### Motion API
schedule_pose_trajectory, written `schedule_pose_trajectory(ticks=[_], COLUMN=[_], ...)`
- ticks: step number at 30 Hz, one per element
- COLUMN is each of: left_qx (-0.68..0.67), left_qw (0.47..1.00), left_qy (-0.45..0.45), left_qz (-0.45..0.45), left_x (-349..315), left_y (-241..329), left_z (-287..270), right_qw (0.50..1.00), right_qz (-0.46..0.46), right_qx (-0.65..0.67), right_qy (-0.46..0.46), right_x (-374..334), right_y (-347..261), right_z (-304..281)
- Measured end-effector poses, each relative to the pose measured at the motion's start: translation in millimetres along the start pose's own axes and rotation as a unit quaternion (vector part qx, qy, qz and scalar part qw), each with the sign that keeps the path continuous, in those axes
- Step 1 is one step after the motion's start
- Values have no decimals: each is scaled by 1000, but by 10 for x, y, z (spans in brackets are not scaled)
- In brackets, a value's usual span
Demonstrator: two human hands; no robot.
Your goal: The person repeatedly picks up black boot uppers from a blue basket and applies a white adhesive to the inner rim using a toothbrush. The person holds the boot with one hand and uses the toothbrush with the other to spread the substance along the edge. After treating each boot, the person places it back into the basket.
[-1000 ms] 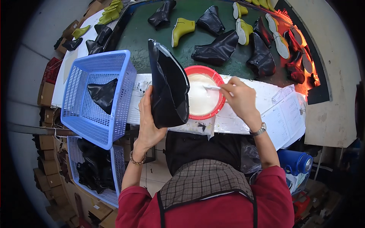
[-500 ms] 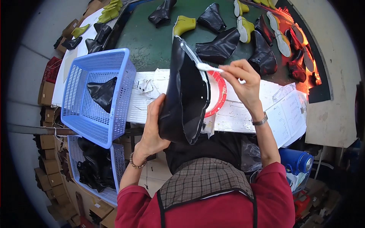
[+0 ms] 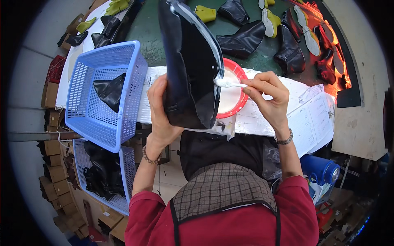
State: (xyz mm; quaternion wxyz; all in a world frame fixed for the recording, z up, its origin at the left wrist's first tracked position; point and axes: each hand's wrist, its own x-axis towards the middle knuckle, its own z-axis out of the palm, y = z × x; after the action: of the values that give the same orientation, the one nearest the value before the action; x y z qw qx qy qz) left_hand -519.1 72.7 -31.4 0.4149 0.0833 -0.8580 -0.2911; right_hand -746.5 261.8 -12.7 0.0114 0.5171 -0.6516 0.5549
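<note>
My left hand (image 3: 160, 112) grips a black leather boot upper (image 3: 177, 78) by its side, holding it raised with its opening toward the right. White glue runs along the upper's far and right edge. Between the fingertips of my right hand (image 3: 267, 96) is the handle of a small white brush (image 3: 230, 84), its glue-coated head against that right edge. Beneath and beside the upper stands a red-rimmed tub (image 3: 240, 107) of white glue, partly hidden by it.
A blue plastic basket (image 3: 132, 96) with one black upper (image 3: 110, 92) stands at left, another basket (image 3: 128, 168) below it. Black uppers (image 3: 242, 40) and yellow shoe lasts (image 3: 205, 13) lie on the green table. Papers (image 3: 314, 119) and a blue flask (image 3: 322, 170) are at right.
My left hand has raised the boot upper and shifted it away from me and slightly left. The brush has moved down along the glued edge, toward me.
</note>
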Motion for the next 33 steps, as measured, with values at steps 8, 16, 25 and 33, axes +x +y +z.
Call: schedule_pose_trajectory(ticks=[8, 16, 25, 33], left_qx=[37, 146, -273, -613], left_qw=[989, 985, 876, 651], left_qy=[115, 37, -55, -75], left_qz=[79, 88, -394, -442], left_x=[165, 203, -196, -516], left_y=[-218, -315, -374, -479], left_z=[147, 19, -714, -972], right_qw=[998, 989, 905, 957], right_qz=[-5, 92, -11, 46], right_qx=[10, 61, -378, -274], right_qy=[-57, -98, -194, -88], right_x=[-146, -188, -36, 51], right_y=[-231, -174, 470, 320], right_z=[27, 67, 256, -4])
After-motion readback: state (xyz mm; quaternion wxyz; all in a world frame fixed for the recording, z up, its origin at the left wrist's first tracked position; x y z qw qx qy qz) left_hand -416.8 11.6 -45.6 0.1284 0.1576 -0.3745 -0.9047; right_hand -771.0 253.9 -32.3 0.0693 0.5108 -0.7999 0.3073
